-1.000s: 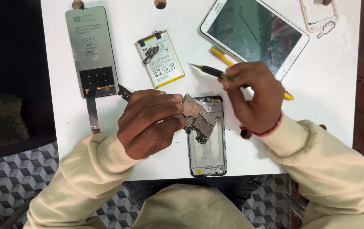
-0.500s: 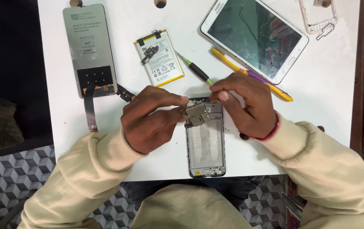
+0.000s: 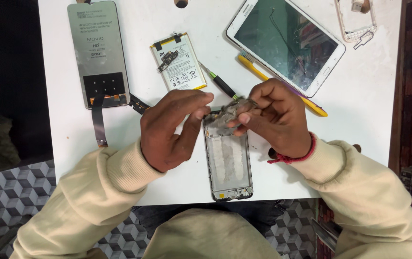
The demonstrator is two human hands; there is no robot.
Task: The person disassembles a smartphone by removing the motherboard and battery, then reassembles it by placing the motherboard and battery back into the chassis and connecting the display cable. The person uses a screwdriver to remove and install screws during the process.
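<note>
Screwdriver [image 3: 221,84] had been laid down | both hands, left [image 3: 170,127] and right [image 3: 275,115], together pinched small board [image 3: 229,112] above phone frame [image 3: 228,163], steadying it.

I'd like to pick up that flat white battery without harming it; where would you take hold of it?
Probably by the two long edges of the battery, coming from above near its lower half. It lies flat and apart from the hands, and a small dark connector piece rests on its upper part, so the bare lower half seems the safer place.
</note>
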